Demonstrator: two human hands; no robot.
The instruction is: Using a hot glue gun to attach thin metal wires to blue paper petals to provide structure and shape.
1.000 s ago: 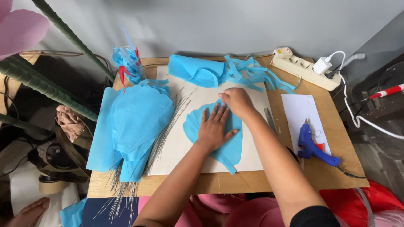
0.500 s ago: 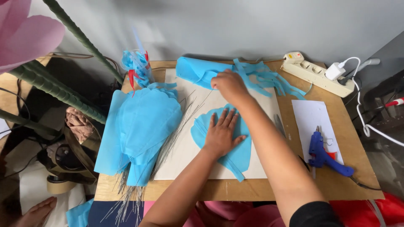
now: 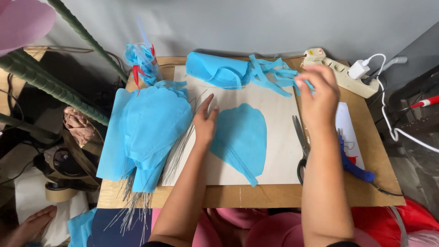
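Observation:
A single blue fabric petal point(image 3: 242, 137) lies flat on a pale wooden board point(image 3: 279, 110). My left hand point(image 3: 205, 122) rests flat on the board with fingers together, touching the petal's left edge and holding nothing. My right hand point(image 3: 318, 93) is raised and blurred over the right end of a tangle of blue fabric strips point(image 3: 272, 73). A bit of blue shows at its fingertips; whether it grips a strip is unclear. Scissors point(image 3: 301, 146) lie just below that hand, by my forearm.
A stack of blue petals on thin wires point(image 3: 146, 132) fills the table's left side. A rolled blue fabric point(image 3: 217, 71) lies at the back. A blue glue gun point(image 3: 354, 167), white paper point(image 3: 347, 128) and a power strip point(image 3: 340, 73) sit right. Green stems point(image 3: 45, 82) lean at the left.
My right hand has left the petal, passed over the strips and swung right toward the power strip. My left hand slid from the petal's middle to its left edge.

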